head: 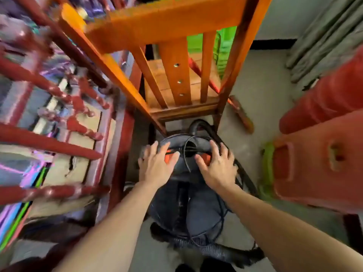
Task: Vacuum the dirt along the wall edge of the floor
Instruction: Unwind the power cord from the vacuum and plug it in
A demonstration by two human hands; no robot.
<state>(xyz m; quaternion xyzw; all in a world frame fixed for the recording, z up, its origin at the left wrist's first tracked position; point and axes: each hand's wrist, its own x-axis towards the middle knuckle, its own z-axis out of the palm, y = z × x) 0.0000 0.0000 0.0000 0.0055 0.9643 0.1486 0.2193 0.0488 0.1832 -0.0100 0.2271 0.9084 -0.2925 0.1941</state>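
**Both hands spread over the top of the vacuum cleaner**

The vacuum cleaner (188, 209), a dark round canister, stood on the grey floor (255, 85) directly below the camera, and everything else is placed from it. The left hand (157, 165) lay over the left side of its lid, fingers straight and fanned wide, with the fingertips reaching across the left orange clip (169, 156). The right hand (218, 167) mirrored it on the right side of the lid, fingers likewise spread, just beside the right orange clip (206, 157). Neither hand was curled round anything. Whether the palms pressed on the lid or only hovered close above it could not be told from this view.

A thin black cord (222, 213) looped loosely over the canister's body, and the ribbed black hose (216, 250) curved along the floor on the near side of the vacuum cleaner.

Just beyond the vacuum cleaner stood an orange-brown wooden chair (172, 75), its slatted back towards the camera. To the left of the vacuum cleaner rose a dark red wooden railing (49, 95), heavily blurred. To its right was a stack of red plastic stools (324, 154) with a green one (267, 154) showing beneath. Further off on the right, past the chair, the pale wall (284, 16) met the floor at a dark skirting strip (273, 44), with a grey curtain (324, 36) hanging nearby.
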